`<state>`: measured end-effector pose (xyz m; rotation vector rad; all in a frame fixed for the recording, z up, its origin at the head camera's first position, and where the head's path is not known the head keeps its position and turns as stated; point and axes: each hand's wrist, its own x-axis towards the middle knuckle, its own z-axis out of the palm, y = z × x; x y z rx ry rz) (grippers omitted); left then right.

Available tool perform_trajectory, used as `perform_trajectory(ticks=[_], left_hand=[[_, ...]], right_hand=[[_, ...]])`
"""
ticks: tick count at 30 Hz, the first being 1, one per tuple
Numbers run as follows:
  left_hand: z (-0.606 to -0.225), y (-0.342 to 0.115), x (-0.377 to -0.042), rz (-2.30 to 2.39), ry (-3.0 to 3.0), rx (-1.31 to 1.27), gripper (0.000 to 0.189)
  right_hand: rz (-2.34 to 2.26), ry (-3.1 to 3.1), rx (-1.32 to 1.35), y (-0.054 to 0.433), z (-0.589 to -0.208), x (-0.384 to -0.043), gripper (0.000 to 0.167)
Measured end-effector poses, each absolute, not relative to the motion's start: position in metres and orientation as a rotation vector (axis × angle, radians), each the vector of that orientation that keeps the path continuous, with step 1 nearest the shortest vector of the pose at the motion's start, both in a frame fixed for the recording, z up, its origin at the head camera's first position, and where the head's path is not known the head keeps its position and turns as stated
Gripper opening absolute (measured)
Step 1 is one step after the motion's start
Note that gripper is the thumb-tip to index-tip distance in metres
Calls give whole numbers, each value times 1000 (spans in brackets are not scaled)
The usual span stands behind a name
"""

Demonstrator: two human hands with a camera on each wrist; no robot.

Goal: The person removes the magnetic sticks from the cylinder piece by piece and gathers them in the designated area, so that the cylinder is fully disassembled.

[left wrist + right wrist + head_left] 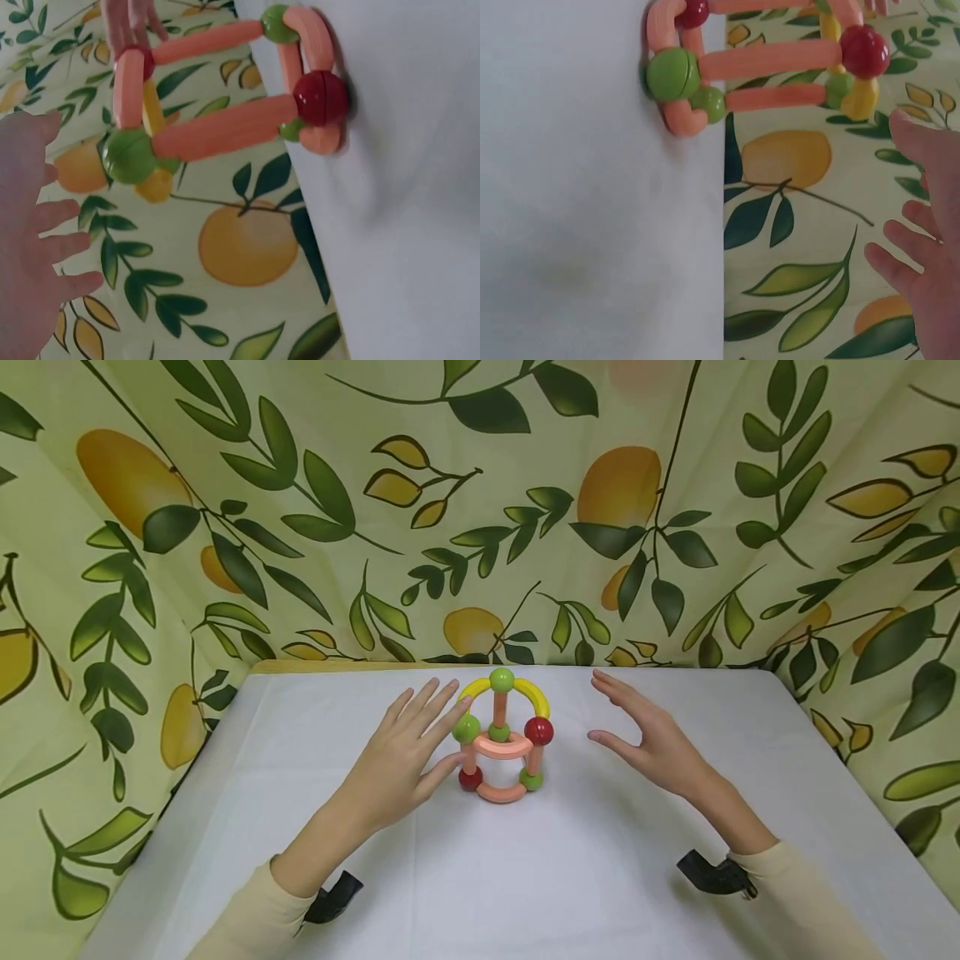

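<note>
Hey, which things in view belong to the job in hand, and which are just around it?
Seemingly part of the job:
the ball-and-rod structure
the left hand, fingers extended beside it
the right hand, apart from it

Just around it:
the white-covered table
the leaf-and-fruit curtain
the black device on the right wrist

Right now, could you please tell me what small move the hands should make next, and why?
I would probably ease the left hand outward, away from the pink-and-yellow rod frame with glossy red and green balls. It stands on the white cloth with neither hand gripping it, and in the head view the left hand overlaps its edge while the right hand sits clear.
</note>
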<state>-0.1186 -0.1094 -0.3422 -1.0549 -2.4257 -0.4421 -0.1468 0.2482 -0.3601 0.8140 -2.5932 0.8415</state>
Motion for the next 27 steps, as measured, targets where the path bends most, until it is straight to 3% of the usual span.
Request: perform_trajectory(ticks=[8,27], left_hand=[[-346,-92,-116,-280,-2458,-1040,60],[-358,-63,-119,-85,-2470,-1068,56]], right_hand=[[795,-2562,902,229,-355,-139,78],[670,-2471,1095,203,-353,-138,72]])
